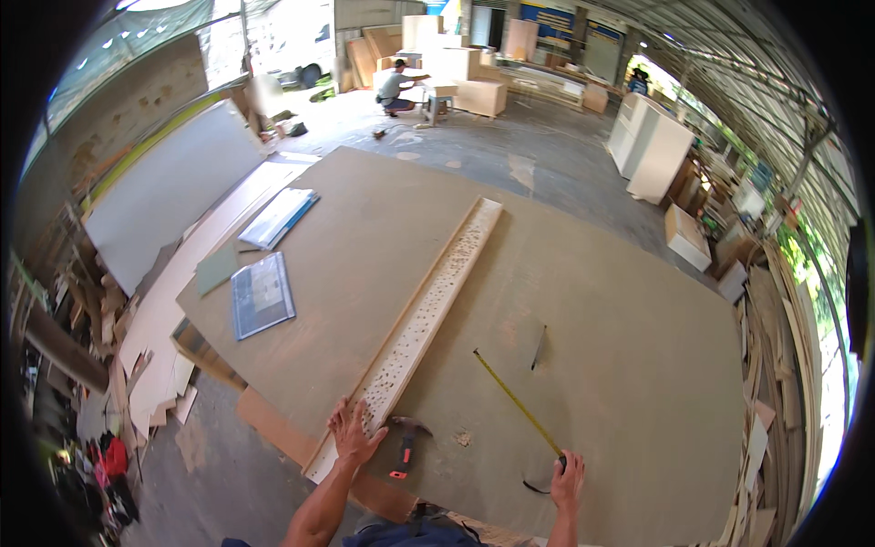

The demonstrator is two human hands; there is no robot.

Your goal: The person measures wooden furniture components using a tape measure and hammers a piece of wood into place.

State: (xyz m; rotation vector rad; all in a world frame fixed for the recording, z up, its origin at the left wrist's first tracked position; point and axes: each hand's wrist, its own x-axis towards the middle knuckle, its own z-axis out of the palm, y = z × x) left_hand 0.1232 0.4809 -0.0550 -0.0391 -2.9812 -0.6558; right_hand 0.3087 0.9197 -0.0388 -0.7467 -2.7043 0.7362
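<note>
My left hand point(354, 436) lies with spread fingers on the near end of a long wooden trough point(442, 284), whose light inner face is dotted with many dark spots. Just right of that hand rests a claw hammer point(404, 454) with a black and red handle. My right hand point(567, 481) is closed around a tape measure point(561, 462). Its yellow blade point(518, 399) stretches up and left across the board, and a dark strap hangs beside the case. Beyond the blade lies a thin, pen-like dark object point(539, 348); its kind is unclear.
Everything lies on a large brown board point(620, 310). Plastic-sleeved papers point(262, 296) and a blue-edged folder point(281, 219) are at its left. A person point(397, 89) crouches far off beside a stool point(438, 102). Stacked boards point(788, 365) line the right side; a white cabinet point(649, 146) stands beyond.
</note>
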